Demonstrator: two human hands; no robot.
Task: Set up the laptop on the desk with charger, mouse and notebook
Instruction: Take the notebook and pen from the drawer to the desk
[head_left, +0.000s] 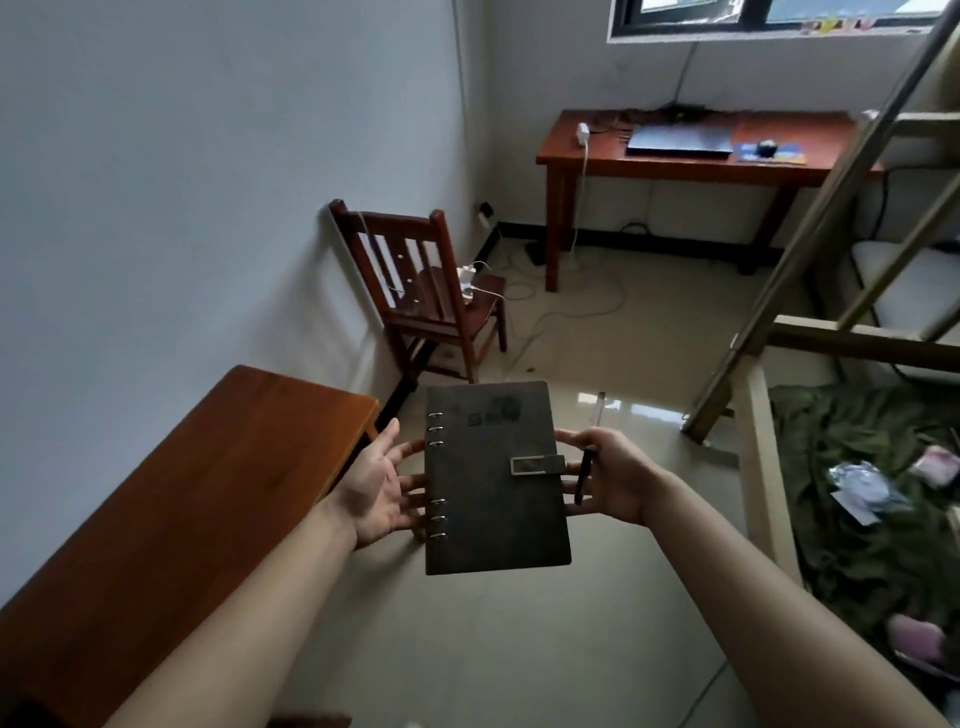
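A dark ring-bound notebook (493, 483) with a clasp hangs in the air between my hands, closed and flat. My left hand (376, 491) lies open, palm up, with its straight fingers under the spine edge. My right hand (610, 475) pinches the right edge, thumb on top, and also holds a black pen (584, 475). Across the room, a closed laptop (678, 139) lies on the far desk (675, 166). On that desk a white charger (583, 132) sits to its left. A black mouse (765, 149) on a pad sits to its right.
A wooden table (182, 493) runs along the left wall beside my left arm. A wooden chair (431, 291) with a white plug block stands ahead, cables trailing over the tiled floor. A bunk-bed frame and ladder (810, 218) stand on the right, with a green blanket (857, 499) below.
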